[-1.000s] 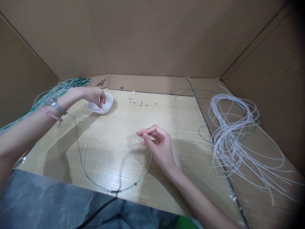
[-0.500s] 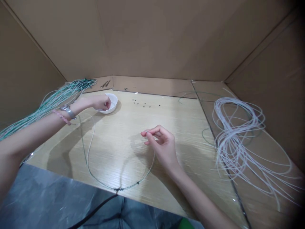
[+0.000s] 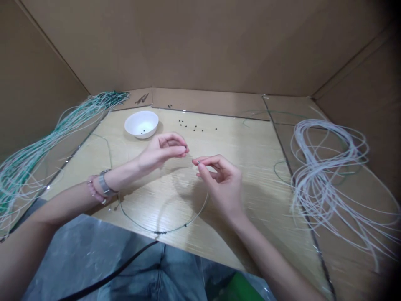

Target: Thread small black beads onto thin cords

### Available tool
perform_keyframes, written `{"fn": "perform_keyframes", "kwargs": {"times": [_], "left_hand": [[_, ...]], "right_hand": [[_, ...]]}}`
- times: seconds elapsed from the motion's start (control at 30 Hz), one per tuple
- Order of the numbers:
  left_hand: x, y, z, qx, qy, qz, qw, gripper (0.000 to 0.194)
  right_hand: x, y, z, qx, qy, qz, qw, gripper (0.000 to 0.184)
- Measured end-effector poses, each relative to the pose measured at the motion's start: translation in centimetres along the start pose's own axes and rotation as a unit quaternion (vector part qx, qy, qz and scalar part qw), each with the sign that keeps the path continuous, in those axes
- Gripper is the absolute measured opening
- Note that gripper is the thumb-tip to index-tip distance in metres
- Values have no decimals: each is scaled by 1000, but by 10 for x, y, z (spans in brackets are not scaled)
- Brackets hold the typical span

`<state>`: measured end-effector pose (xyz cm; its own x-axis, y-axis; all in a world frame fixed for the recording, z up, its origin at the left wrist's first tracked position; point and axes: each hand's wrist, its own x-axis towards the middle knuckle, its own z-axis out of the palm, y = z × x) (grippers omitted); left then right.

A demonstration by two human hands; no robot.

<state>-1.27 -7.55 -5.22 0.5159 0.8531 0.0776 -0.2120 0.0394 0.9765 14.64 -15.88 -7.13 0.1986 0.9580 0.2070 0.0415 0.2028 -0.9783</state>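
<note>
At the far left, a long bundle of green and white cords point(image 3: 34, 156) spills down beside the wooden table point(image 3: 253, 190), and a metal watch point(image 3: 105, 183) and a beaded bracelet point(image 3: 94, 193) sit on the left wrist. Beyond that wrist stands a shallow white bowl point(image 3: 141, 124) with a few dark beads point(image 3: 144, 132) in it, and a pair of tweezers point(image 3: 140, 98) lies farther back. The left hand point(image 3: 163, 151) is raised over the table, its thumb and forefinger pressed together at the tips; whether a bead sits between them is too small to tell. Just to its right, the right hand point(image 3: 222, 184) pinches the end of a thin cord point(image 3: 163, 231) between thumb and forefinger, its other fingers loosely curled. The cord drops from that pinch and sweeps in a wide loop across the table, with a few dark beads on its lowest stretch. It looks light and springy, likely to wobble unless gripped close to the tip. More tiny beads point(image 3: 194, 126) lie scattered on the smooth tabletop and seem easy to nudge away. At the far right sits a loose heap of white cords point(image 3: 326, 175).
</note>
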Motion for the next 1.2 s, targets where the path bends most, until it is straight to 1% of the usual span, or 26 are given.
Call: {"fn": "perform_keyframes", "kwargs": {"times": [0.03, 0.1, 0.17, 0.27, 0.47, 0.53, 0.6, 0.83, 1.2], "left_hand": [[-4, -6, 8, -48, -13, -15, 999, 14], [-8, -15, 17, -124, -23, -40, 991, 15], [-10, -18, 20, -175, -30, -64, 982, 14], [-12, -20, 20, -210, -35, -87, 973, 12], [-15, -19, 20, -227, -71, -123, 963, 13], [-16, -20, 20, -231, -78, -126, 962, 13], [-17, -21, 20, -225, -74, -122, 964, 13], [-17, -28, 19, -193, -29, -90, 977, 13], [-19, -34, 19, -188, -28, -87, 978, 11]], "right_hand": [[-1, 1, 0, 1, -1, -9, 1000, 8], [-2, 1, 1, 9, 0, -24, 1000, 7], [-4, 0, 1, 20, 7, -38, 999, 6], [-6, -3, 2, 27, 10, -55, 998, 4], [-10, -6, 4, 21, 1, -70, 997, 5], [-10, -5, 4, 12, 0, -74, 997, 6], [-10, -5, 4, -3, -5, -75, 997, 7], [-9, -3, 4, -29, -9, -80, 996, 10], [-8, -1, 4, -53, -11, -78, 995, 11]]}}
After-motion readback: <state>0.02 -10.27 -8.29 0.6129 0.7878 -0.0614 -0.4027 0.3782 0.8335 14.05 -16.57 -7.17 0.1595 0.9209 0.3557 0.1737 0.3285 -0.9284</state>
